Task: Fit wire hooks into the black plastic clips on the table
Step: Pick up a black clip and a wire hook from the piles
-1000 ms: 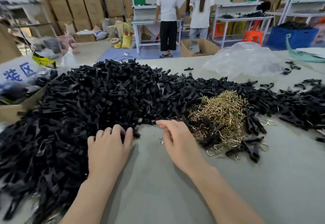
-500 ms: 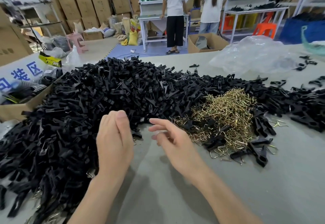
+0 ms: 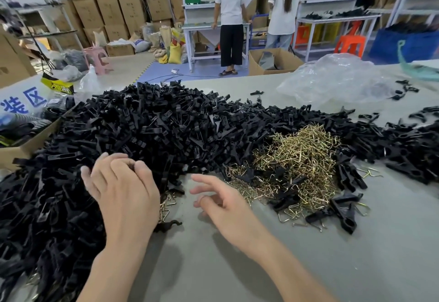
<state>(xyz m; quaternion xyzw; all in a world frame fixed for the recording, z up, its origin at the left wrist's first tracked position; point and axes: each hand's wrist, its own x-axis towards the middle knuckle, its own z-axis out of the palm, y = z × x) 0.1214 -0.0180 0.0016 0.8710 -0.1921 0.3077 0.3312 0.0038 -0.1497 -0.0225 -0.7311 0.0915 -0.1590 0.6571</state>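
Note:
A big heap of black plastic clips (image 3: 166, 130) covers the left and middle of the grey table (image 3: 237, 266). A smaller pile of brass wire hooks (image 3: 299, 159) lies to its right, with several clips mixed in. My left hand (image 3: 123, 190) hovers at the heap's near edge, back facing the camera, fingers loosely curled; I see nothing in it and the palm side is hidden. My right hand (image 3: 221, 204) hangs over bare table left of the hooks, fingers spread and relaxed, holding nothing. A few loose hooks (image 3: 166, 204) and one clip (image 3: 168, 225) lie between the hands.
A crumpled clear plastic bag (image 3: 337, 81) sits at the back right. A cardboard box (image 3: 26, 145) stands at the table's left edge. More clips (image 3: 408, 149) trail off to the right. Two people stand at workbenches beyond the table.
Both hands lifted off the table edge of the heap. The left hand rose and turned over the clips; the right hand opened its fingers and drew back slightly toward me.

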